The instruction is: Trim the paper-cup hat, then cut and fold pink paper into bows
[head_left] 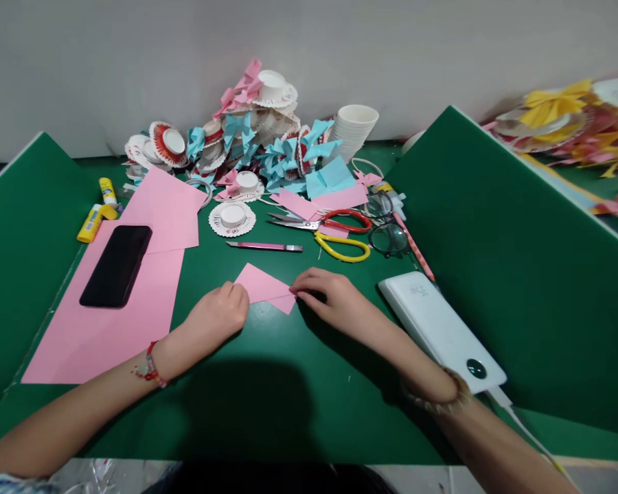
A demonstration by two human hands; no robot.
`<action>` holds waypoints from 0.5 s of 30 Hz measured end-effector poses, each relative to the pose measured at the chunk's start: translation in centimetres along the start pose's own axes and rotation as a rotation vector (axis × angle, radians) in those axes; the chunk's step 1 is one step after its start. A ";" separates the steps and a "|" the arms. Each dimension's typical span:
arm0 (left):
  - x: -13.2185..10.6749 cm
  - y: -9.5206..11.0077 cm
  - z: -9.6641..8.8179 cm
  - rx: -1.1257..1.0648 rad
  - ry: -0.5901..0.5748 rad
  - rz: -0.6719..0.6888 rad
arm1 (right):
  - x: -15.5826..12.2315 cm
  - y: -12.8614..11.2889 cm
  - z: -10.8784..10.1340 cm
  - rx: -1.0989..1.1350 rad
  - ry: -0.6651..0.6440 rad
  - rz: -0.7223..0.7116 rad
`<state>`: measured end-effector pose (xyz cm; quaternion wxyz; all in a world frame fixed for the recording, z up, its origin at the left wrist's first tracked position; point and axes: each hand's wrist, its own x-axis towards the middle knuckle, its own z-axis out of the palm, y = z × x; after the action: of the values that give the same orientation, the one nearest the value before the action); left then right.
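Between left hand [219,317] and right hand [329,296] on the bench [268,384] lies the paper [261,283], long axis left-right, left fingers [237,296] curled on one end, right fingers [303,283] pinching the other.

You sit at a green table [288,412]. Green dividers [520,274] rise at the frame's left and right. A pale wall [134,55] spans the top.

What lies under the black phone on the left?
The phone lies on two pink paper sheets on the green table. Where their edges meet beneath it is covered.
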<state>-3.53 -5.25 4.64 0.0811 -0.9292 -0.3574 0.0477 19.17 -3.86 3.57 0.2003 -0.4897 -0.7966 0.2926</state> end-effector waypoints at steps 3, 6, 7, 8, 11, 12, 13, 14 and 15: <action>1.0 0.5 -0.5 0.026 -0.128 -0.024 | 0.9 0.3 -1.5 -0.003 0.061 -0.005; 1.0 -0.2 -0.6 -0.067 -0.113 -0.123 | 2.2 0.3 -3.1 0.026 0.137 -0.034; 0.9 -0.6 -0.7 -0.143 -0.049 -0.164 | 2.6 0.2 -3.6 0.056 0.142 -0.056; 0.8 -1.1 -0.8 -0.239 0.042 -0.208 | 3.1 0.2 -4.0 0.102 0.141 -0.076; 0.5 -2.2 -1.6 -0.586 0.341 -0.344 | 4.5 0.2 -4.6 0.339 0.210 -0.074; 0.5 -2.3 -1.8 -0.707 0.410 -0.392 | 5.0 0.0 -4.6 0.438 0.247 -0.056; 0.6 -2.2 -2.0 -0.824 0.456 -0.441 | 5.3 -0.2 -4.4 0.536 0.270 -0.038; 0.7 -2.1 -2.2 -0.937 0.482 -0.492 | 5.6 -0.5 -4.1 0.630 0.277 -0.019; 0.9 -1.8 -2.3 -1.044 0.495 -0.534 | 5.7 -0.8 -3.7 0.716 0.269 -0.001</action>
<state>-3.74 -3.62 7.19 -0.2934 -0.7086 -0.5238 -0.3708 18.34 2.01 7.13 0.4615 -0.4222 -0.6107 0.4856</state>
